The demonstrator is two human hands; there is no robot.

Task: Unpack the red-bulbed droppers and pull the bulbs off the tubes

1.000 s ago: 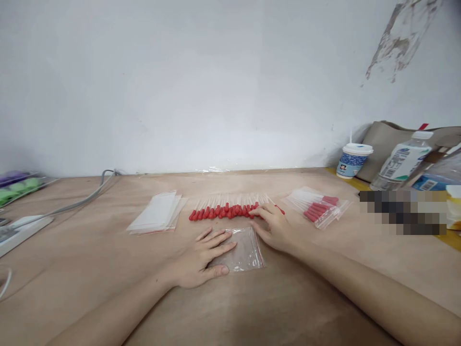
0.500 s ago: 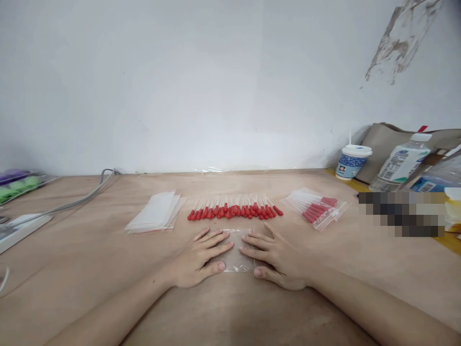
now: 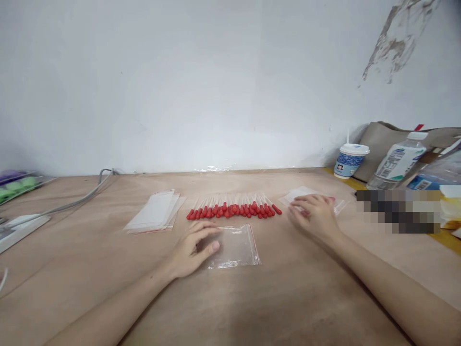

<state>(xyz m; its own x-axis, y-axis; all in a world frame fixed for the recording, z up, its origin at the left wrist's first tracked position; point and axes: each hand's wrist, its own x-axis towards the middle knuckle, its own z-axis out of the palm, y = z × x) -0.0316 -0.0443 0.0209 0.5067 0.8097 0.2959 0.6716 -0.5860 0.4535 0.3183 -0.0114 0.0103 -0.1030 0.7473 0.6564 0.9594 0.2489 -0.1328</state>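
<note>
Right hand (image 3: 312, 217) shifted off flat zip bag (image 3: 236, 247) to filled bags (image 3: 293, 194).
Now curled over them, toward table (image 3: 230, 307)'s right edge; cannot tell if gripping. Flat bag's right half thus uncovered; left hand (image 3: 192, 250), open, arched at its left end. Red-ended droppers (image 3: 234, 210) lie between flat bag and far edge.

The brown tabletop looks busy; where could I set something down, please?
Bare room lies on the near side of the flat clear plastic bag, and between the white plastic block and the stacked white plastic bags. The right end is crowded, with a blue lidded cup and clear plastic bottle.
</note>
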